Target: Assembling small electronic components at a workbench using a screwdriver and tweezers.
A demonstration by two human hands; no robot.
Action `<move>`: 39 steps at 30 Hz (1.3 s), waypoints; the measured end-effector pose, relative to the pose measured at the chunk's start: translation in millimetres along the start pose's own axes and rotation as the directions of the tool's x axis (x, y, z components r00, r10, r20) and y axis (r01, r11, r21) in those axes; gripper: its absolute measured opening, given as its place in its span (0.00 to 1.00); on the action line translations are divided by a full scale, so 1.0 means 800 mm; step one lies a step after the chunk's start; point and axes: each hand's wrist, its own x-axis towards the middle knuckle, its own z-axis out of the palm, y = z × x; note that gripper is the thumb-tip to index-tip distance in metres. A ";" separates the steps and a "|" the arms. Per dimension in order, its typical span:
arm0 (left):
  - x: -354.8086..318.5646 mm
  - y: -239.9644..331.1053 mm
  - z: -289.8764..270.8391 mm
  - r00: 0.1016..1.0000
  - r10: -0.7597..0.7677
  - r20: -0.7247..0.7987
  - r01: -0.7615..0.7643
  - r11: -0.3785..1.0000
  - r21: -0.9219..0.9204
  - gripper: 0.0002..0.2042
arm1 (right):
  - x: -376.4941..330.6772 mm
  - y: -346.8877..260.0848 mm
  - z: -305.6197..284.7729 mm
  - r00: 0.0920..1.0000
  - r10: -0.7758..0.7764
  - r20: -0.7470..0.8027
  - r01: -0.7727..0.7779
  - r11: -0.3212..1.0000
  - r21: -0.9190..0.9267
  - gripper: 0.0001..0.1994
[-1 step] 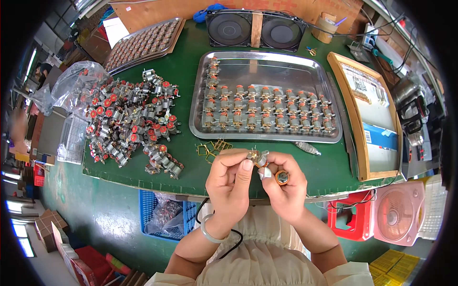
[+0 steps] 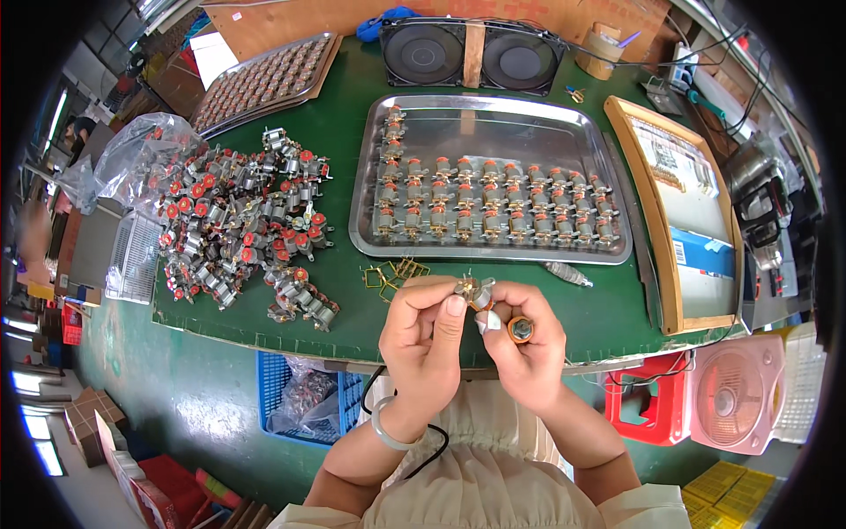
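Note:
Over the table's near edge, my left hand pinches a small silver-and-brass metal component between thumb and forefinger. My right hand meets it from the other side, its forefinger against the part. Curled in the right fingers is a tool with an orange round handle end; its working end is hidden. Something white covers the right thumb tip. Beyond the hands lie several brass-coloured wire frames. A metal tray holds rows of similar components with orange-red tops. To the left spreads a loose heap of red-and-silver components.
A second loaded tray stands at the far left, near a plastic bag. Two black fans stand at the back. A wood-framed board lies at the right. Below the table are a blue crate and a red stool.

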 end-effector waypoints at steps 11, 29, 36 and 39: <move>-0.001 0.001 0.004 0.984 0.175 -0.040 -0.163 0.964 0.210 0.04 | 0.006 -0.018 0.001 0.991 0.135 0.020 -0.136 0.959 0.247 0.10; 0.003 0.011 -0.004 1.000 0.004 -0.015 -0.003 1.000 0.024 0.05 | 0.011 -0.017 -0.016 0.917 0.330 0.223 -0.396 0.703 0.591 0.11; 0.019 0.020 -0.015 0.966 -0.255 0.049 0.258 0.921 -0.292 0.04 | 0.015 -0.034 -0.052 0.994 0.003 0.111 0.081 0.664 -0.744 0.18; 0.027 0.014 -0.021 0.969 -0.227 0.100 0.245 0.937 -0.250 0.04 | 0.009 -0.018 -0.083 0.939 0.180 0.292 0.137 0.583 -0.801 0.15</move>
